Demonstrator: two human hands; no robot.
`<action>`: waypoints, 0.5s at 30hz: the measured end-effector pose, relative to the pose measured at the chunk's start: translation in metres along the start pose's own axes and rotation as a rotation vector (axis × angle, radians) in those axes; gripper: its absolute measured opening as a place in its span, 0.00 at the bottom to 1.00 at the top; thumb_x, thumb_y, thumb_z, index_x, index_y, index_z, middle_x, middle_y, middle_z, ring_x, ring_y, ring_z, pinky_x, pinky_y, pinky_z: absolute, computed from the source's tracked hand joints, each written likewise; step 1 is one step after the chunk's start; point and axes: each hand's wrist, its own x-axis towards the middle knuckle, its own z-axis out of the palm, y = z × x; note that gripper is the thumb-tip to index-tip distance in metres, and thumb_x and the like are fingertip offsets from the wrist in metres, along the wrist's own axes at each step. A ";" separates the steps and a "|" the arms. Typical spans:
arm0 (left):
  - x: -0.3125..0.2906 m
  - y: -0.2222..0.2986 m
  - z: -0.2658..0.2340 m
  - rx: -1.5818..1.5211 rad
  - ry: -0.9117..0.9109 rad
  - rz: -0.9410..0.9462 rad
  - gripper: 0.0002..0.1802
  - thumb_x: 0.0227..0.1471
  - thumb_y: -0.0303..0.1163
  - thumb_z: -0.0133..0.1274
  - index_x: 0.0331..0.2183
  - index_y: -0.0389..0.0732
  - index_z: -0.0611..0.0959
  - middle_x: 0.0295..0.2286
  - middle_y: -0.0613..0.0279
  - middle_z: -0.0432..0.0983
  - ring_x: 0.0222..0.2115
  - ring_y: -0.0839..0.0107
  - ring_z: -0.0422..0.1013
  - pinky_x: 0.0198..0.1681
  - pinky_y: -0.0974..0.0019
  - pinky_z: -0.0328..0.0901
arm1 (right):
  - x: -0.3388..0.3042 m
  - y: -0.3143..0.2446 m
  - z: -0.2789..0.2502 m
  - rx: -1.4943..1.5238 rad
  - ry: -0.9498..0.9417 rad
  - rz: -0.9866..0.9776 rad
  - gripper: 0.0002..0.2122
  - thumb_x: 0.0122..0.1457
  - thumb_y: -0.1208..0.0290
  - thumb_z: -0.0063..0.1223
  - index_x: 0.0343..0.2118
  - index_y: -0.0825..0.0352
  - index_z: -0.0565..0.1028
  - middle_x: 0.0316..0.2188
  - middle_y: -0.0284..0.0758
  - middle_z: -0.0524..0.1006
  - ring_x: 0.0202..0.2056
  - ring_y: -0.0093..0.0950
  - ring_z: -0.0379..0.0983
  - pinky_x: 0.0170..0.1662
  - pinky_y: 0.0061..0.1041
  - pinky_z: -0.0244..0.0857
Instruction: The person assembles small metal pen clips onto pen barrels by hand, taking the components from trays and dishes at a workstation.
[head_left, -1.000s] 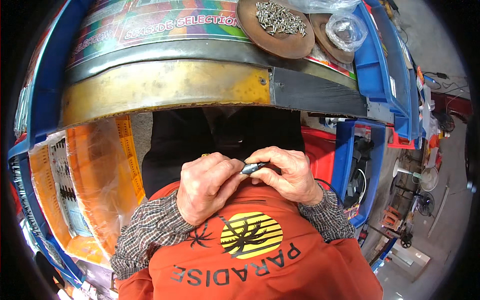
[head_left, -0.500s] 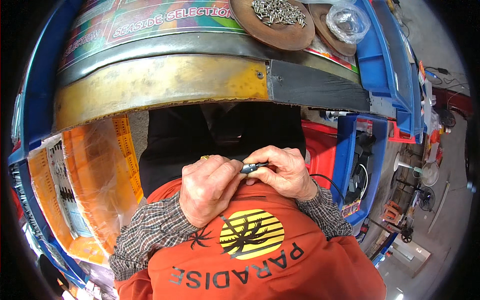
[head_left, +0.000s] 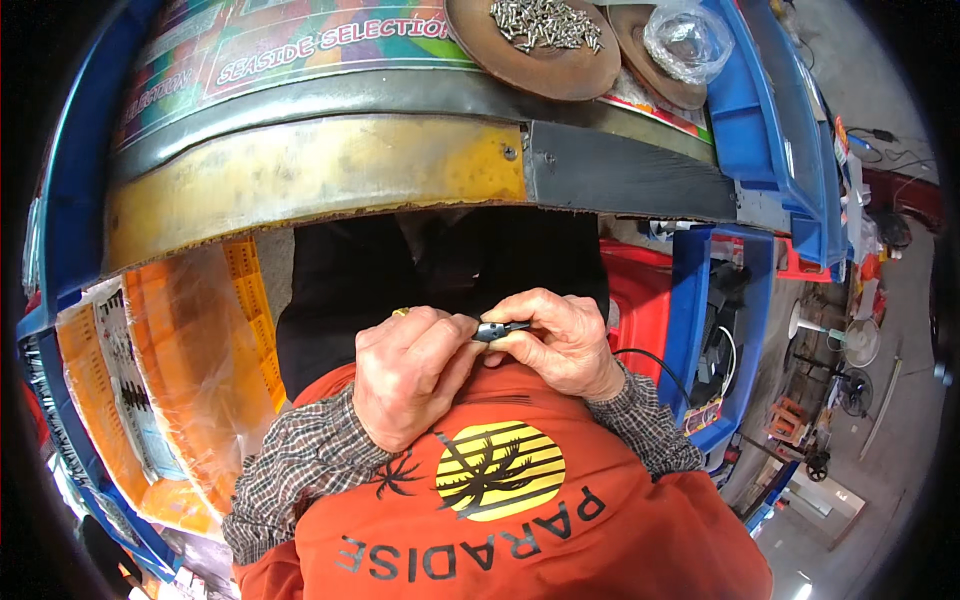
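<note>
In the head view, a small dark metal-and-plastic part [head_left: 497,330], short and slim with a grey middle, is held between both hands just above the chest of an orange printed top [head_left: 500,500]. That part serves as the landmark here.

The left hand [head_left: 415,375] lies directly left of the part, curled narrow, with its thumb and fingertips pinched on the part's left end. The right hand [head_left: 560,345] lies directly right of it, also closed narrow, its thumb and forefinger gripping the right end. The part is thus braced from 2 sides, which appears to steady so small a piece close to the body, where the forearms in checked sleeves [head_left: 300,470] can rest against the torso. How the part's ends are shaped cannot be told, since the fingers cover them.

Above the part, across a dark gap, the worn yellow and grey metal edge of a workbench [head_left: 320,185] is seen. Further above and slightly right of the part, a round brown dish [head_left: 560,70] heaped with small silver screws [head_left: 545,22] sits on the bench top, and a second brown dish [head_left: 660,80] carrying a crumpled clear plastic bag [head_left: 690,38] stands just beside it; both appear placed within easy reach. Left of the part, an orange plastic crate wrapped in clear film [head_left: 190,380] stands below the bench. Right of the part, a red bin [head_left: 640,300] and a blue plastic crate [head_left: 700,330] holding dark items are seen, with a thin black cable [head_left: 655,358] curving near the right wrist.
</note>
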 end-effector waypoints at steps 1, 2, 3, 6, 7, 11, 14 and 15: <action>0.000 -0.001 0.001 -0.001 0.003 0.003 0.12 0.36 0.20 0.63 0.29 0.37 0.80 0.23 0.59 0.76 0.22 0.64 0.74 0.24 0.66 0.67 | 0.000 0.001 -0.001 -0.004 -0.001 -0.002 0.06 0.56 0.82 0.56 0.37 0.73 0.74 0.29 0.35 0.78 0.27 0.21 0.78 0.29 0.17 0.72; 0.000 -0.002 0.003 -0.001 0.013 0.003 0.13 0.36 0.20 0.63 0.29 0.37 0.80 0.23 0.59 0.76 0.22 0.64 0.74 0.24 0.66 0.67 | 0.001 0.003 -0.002 -0.021 -0.005 -0.006 0.07 0.56 0.82 0.56 0.37 0.73 0.74 0.29 0.35 0.78 0.27 0.21 0.78 0.29 0.17 0.72; -0.001 -0.002 0.002 0.003 0.020 -0.003 0.13 0.36 0.20 0.63 0.29 0.37 0.80 0.23 0.59 0.76 0.22 0.64 0.74 0.24 0.66 0.67 | 0.001 0.003 -0.001 -0.032 -0.011 -0.008 0.07 0.55 0.82 0.56 0.37 0.73 0.74 0.29 0.35 0.78 0.27 0.21 0.78 0.29 0.18 0.73; 0.001 -0.005 0.000 -0.010 0.006 0.027 0.13 0.35 0.20 0.63 0.29 0.37 0.80 0.23 0.59 0.76 0.22 0.64 0.74 0.24 0.66 0.67 | 0.003 0.000 -0.001 -0.027 -0.014 -0.023 0.07 0.55 0.82 0.56 0.37 0.73 0.74 0.29 0.35 0.79 0.27 0.21 0.78 0.29 0.18 0.73; 0.001 -0.005 0.000 -0.009 0.005 0.024 0.13 0.35 0.20 0.63 0.29 0.37 0.80 0.23 0.59 0.76 0.22 0.64 0.74 0.24 0.66 0.67 | 0.003 0.000 -0.001 -0.025 -0.014 -0.021 0.07 0.55 0.82 0.56 0.37 0.73 0.74 0.29 0.35 0.79 0.27 0.21 0.78 0.29 0.18 0.73; 0.001 -0.006 -0.002 -0.008 -0.013 0.048 0.13 0.35 0.20 0.63 0.30 0.37 0.80 0.23 0.59 0.75 0.22 0.64 0.74 0.24 0.66 0.66 | 0.005 0.001 -0.001 -0.029 -0.035 -0.031 0.07 0.55 0.82 0.56 0.37 0.73 0.74 0.29 0.36 0.79 0.28 0.22 0.78 0.30 0.18 0.73; 0.003 -0.007 -0.002 -0.005 -0.014 0.055 0.14 0.35 0.20 0.63 0.30 0.37 0.80 0.23 0.59 0.75 0.22 0.64 0.74 0.24 0.66 0.66 | 0.006 0.000 -0.002 -0.022 -0.035 -0.029 0.07 0.56 0.82 0.56 0.37 0.73 0.74 0.30 0.36 0.79 0.27 0.22 0.78 0.30 0.18 0.73; 0.004 -0.007 -0.002 -0.003 -0.013 0.061 0.14 0.35 0.20 0.63 0.30 0.37 0.80 0.23 0.59 0.75 0.22 0.64 0.74 0.24 0.66 0.66 | 0.006 0.000 -0.002 -0.021 -0.031 -0.027 0.07 0.56 0.82 0.56 0.37 0.73 0.74 0.30 0.36 0.78 0.27 0.22 0.78 0.29 0.18 0.73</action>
